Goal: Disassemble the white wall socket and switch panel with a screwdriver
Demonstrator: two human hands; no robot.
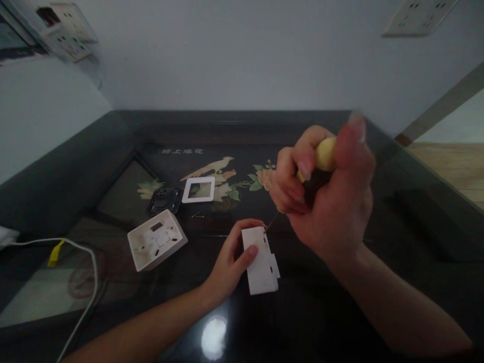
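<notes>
My left hand (231,261) grips a white plastic switch part (260,262) that stands on its edge on the dark glass table (340,312). My right hand (325,196) is closed around the yellow and black handle of a screwdriver (324,155). Its thin shaft slants down to the top corner of the white part. The tip is hard to make out.
A white mounting box (157,246) lies open side up to the left. Behind it are a black insert (165,200) and a white square frame (198,189). A white cable (85,267) with a yellow tag runs along the left edge. Wall sockets (418,15) hang above.
</notes>
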